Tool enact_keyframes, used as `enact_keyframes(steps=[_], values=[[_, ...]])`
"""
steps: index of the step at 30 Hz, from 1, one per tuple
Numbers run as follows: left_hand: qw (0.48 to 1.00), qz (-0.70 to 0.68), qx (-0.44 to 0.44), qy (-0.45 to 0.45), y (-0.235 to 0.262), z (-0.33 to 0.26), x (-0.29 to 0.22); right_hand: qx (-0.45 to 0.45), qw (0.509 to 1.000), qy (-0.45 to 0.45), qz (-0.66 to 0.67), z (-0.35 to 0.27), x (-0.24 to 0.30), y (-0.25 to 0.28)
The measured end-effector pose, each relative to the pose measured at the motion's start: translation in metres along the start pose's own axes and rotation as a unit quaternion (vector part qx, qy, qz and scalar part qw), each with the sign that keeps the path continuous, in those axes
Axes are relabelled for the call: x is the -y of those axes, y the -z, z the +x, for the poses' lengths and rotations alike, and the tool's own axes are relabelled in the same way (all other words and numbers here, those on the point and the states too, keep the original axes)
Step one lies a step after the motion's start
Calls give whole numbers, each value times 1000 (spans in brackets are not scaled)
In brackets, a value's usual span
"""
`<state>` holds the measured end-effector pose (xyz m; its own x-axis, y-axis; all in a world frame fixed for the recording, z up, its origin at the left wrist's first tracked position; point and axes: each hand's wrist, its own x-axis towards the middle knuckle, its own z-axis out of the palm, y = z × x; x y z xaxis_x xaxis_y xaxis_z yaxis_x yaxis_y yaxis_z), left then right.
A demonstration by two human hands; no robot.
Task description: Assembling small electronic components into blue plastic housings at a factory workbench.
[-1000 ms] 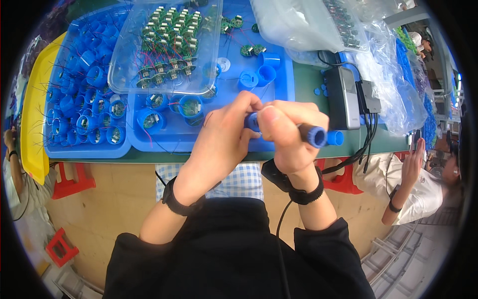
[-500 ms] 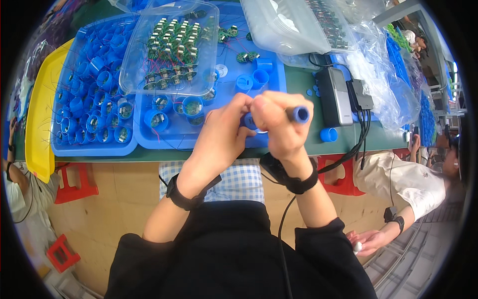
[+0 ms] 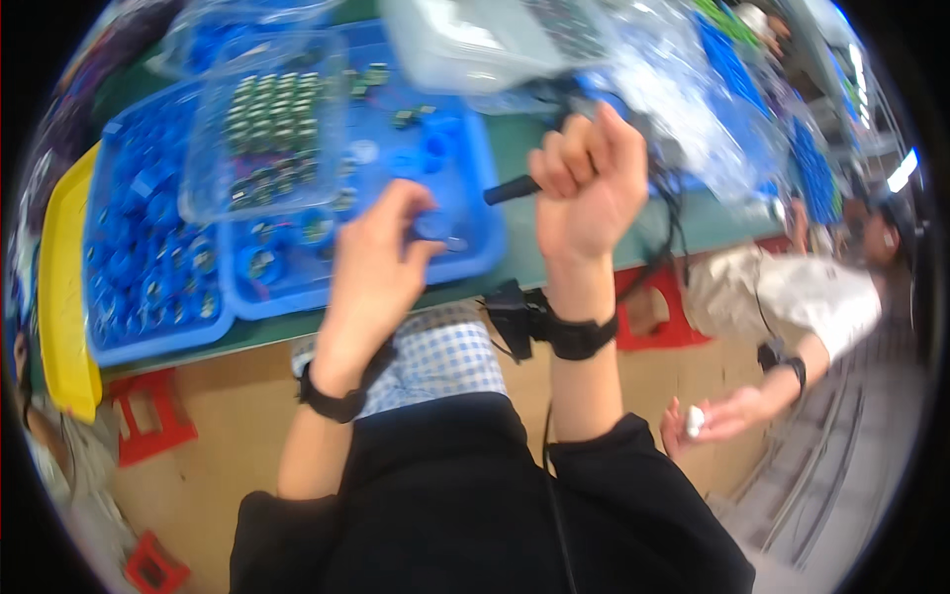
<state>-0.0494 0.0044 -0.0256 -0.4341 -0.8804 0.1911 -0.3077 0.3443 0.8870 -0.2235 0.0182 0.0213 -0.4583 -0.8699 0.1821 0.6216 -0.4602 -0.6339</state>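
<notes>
Between thumb and fingers of my left hand (image 3: 371, 267) is a small blue plastic cup (image 3: 431, 226), over the near right part of a blue tray (image 3: 475, 262). To the right and higher, my right hand (image 3: 597, 183) is closed in a fist around a dark rod-like tool (image 3: 511, 189). The tool's blunt end sticks out leftward; the rest is hidden in the fist. Several other blue cups (image 3: 435, 148) sit farther back in the tray. Motion blurs the picture, so fine detail is lost.
At left, a second blue tray (image 3: 99, 337) is filled with blue cups. A clear lidded box (image 3: 203, 213) of green circuit boards rests across both trays. Farther off are a translucent tub (image 3: 445, 59) and plastic bags (image 3: 673, 109). Black cables (image 3: 676, 223) hang at right, near another person's hand (image 3: 727, 414).
My hands have drawn apart. The right hand has lifted away and turned, so its tool points left; the left stays by the tray with the blue cup. The whole view has shifted and tilted.
</notes>
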Motion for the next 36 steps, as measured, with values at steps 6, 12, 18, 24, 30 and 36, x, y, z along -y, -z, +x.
enact_keyframes(steps=[6, 12, 18, 24, 30, 36], values=[[998, 39, -50, 10, -3, -3, -9, -81, 793, -9, -604, 13, -23, 31], [997, 59, -54, -14, -10, -2, -8, -22, 633, -9, -774, 30, -54, 57], [991, 89, -92, -45, -10, -5, -2, -6, 496, 59, -866, 29, -53, 40], [997, 20, -75, -20, -8, -6, 6, 43, 633, 218, -742, -58, 0, -1], [995, 28, -92, 11, 12, -13, 13, 239, 678, 140, -681, -161, 127, -29], [997, -32, -66, 6, 1, -4, -2, 137, 528, -20, -838, -178, 198, -6]])
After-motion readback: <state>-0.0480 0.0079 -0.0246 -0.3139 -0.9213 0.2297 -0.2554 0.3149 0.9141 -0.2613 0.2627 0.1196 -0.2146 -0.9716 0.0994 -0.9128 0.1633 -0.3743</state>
